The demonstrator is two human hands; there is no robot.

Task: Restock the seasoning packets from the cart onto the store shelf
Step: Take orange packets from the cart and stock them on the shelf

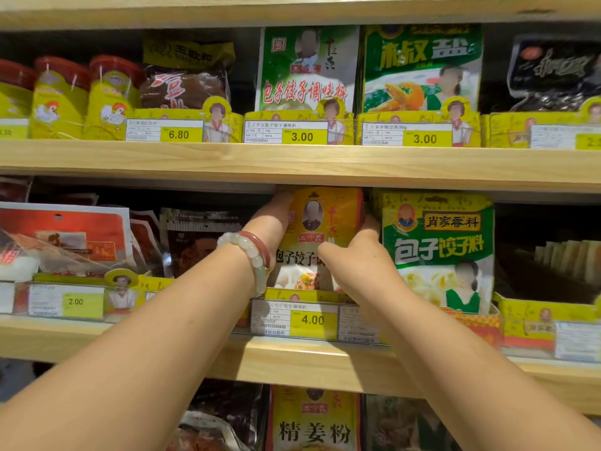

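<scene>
1. Right now both hands are at the middle shelf [309, 356], either side of the orange seasoning packets [320, 236] standing in their yellow display tray [302, 294].
2. Her left hand [271, 222], wrist ringed with a pale bead bracelet [253, 255], lies along the packets' left edge with the fingers reaching up toward the top corner; the fingertips go behind the pack, so I cannot tell whether they curl round it.
3. Her right hand [357, 252] presses against the right side and front, thumb across the face, fingers slipped behind the right edge, so it seems to pinch the pack.
4. These packets look light, thin and floppy, with a glossy film that is likely slippery; I judge the side edges the best place to hold, keeping the stack squared so it does not buckle.
5. That tray holds the orange packets upright, above a price tag [312, 320] reading 4.00.
6. Just beside it on the right, a green dumpling-seasoning packet [439, 249] stands in its own tray, touching or nearly touching the orange ones.
7. Up on the shelf above, similar yellow trays hold green-and-white packets [309, 70] and green packets [422, 66].
8. No cart shows from where I stand.
</scene>
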